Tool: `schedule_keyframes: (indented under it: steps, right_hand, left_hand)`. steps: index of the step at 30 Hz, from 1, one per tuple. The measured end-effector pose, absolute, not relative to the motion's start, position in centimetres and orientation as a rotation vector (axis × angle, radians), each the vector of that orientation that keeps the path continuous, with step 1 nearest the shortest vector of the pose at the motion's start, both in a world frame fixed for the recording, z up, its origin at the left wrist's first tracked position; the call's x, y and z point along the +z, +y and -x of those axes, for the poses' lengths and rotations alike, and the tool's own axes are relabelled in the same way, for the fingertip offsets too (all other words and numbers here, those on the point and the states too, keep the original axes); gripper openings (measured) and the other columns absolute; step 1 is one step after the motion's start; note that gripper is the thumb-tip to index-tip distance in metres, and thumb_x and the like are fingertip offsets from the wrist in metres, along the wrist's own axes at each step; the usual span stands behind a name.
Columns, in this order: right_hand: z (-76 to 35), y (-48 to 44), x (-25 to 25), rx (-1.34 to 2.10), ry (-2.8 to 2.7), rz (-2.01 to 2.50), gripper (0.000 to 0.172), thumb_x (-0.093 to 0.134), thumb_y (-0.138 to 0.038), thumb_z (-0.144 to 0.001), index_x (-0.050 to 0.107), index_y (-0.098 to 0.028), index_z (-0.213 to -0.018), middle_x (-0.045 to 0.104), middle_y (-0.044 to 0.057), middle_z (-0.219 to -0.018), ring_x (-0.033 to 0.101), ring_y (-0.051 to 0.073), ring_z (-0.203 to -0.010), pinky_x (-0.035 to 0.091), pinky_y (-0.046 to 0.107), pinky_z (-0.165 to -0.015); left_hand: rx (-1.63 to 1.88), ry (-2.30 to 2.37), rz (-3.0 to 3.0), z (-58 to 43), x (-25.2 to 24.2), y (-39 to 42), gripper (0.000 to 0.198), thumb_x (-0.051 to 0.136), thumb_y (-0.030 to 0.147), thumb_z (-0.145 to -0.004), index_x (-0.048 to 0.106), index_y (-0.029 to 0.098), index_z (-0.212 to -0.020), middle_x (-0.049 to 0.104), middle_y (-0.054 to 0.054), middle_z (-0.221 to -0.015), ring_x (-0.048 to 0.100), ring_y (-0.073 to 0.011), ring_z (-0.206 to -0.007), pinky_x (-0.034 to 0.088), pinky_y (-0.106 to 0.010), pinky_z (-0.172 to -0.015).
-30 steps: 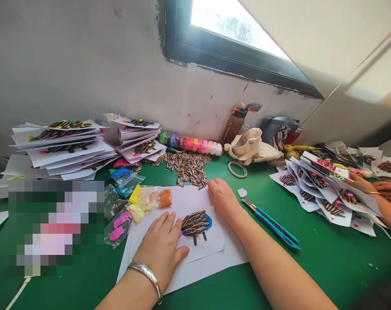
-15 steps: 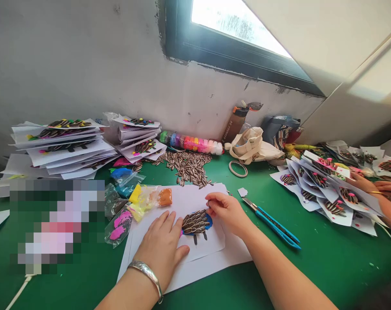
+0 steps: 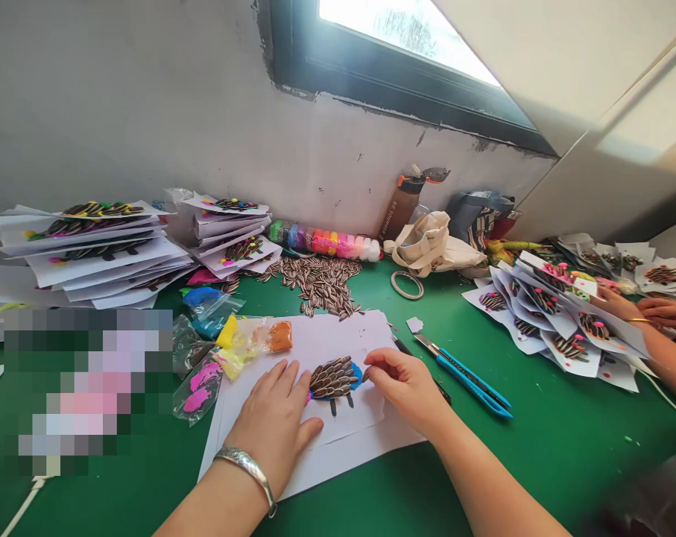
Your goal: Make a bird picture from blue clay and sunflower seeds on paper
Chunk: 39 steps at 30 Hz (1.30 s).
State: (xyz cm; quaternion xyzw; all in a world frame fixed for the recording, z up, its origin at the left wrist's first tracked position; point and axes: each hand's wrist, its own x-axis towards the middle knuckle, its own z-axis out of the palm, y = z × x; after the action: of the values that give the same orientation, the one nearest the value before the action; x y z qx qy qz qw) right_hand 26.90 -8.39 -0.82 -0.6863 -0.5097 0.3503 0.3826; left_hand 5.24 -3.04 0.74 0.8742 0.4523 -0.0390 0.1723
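Note:
My left hand (image 3: 271, 418), a bangle at its wrist, lies flat with fingers extended on the left part of a white sheet (image 3: 352, 426). Beside its fingertips is a clay picture of an animal-like shape, its body covered in overlapping sunflower seeds (image 3: 333, 378). Blue clay (image 3: 357, 375) shows bare at the right end, and two dark legs (image 3: 333, 407) stand below. My right hand (image 3: 405, 386) pinches a single sunflower seed (image 3: 366, 376) just right of the blue clay. Part of the shape's left end is hidden by my left hand.
Loose sunflower seeds (image 3: 323, 283) are heaped behind the paper. Bagged clay (image 3: 203, 384) lies left; a blue utility knife (image 3: 472, 382) and a dark pen-like stick (image 3: 402, 345) lie right. Finished pictures (image 3: 103, 261) are stacked at left. Another person's hands (image 3: 622, 306) are at far right.
My right hand has come down slightly, bringing the seed beside the blue clay's right edge. The dark stick beneath it now shows. My left hand stays on the paper; the view has shifted slightly.

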Motion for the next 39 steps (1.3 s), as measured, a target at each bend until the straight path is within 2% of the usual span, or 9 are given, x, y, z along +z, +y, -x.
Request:
schedule_keyframes:
  steps: [13,22,39]
  right_hand:
    - [-25.9,-8.6,-1.1,0.751,-1.505,1.788,0.014,0.052,-0.022,-0.084,0.066,-0.022,-0.083,0.064,-0.003,-0.074,0.055,0.012,-0.070,0.040,0.022,-0.065]
    - [-25.5,-8.7,-1.1,0.636,-1.609,1.894,0.015,0.050,-0.021,-0.083,0.061,-0.020,-0.074,0.057,-0.003,-0.064,0.049,0.012,-0.061,0.035,0.022,-0.057]
    - [-25.2,-8.7,-0.9,0.656,-1.368,1.819,0.015,0.053,-0.026,-0.082,0.063,-0.020,-0.073,0.059,-0.001,-0.061,0.049,0.013,-0.056,0.035,0.023,-0.052]
  left_hand:
    - [-0.164,1.288,-2.472,-5.2,0.8,-3.0,0.058,0.059,0.033,-0.082,0.050,0.011,-0.135,0.043,-0.017,-0.145,0.032,-0.0350,-0.136,0.030,-0.049,-0.112]
    - [-0.050,1.284,-2.470,-5.0,0.3,-3.1,0.056,0.062,0.030,-0.079,0.054,0.011,-0.131,0.048,-0.018,-0.141,0.037,-0.0358,-0.134,0.032,-0.052,-0.109]
    - [-0.050,1.275,-2.489,-4.9,0.3,-3.2,0.056,0.062,0.031,-0.079,0.054,0.012,-0.131,0.048,-0.018,-0.141,0.038,-0.0360,-0.133,0.033,-0.052,-0.109]
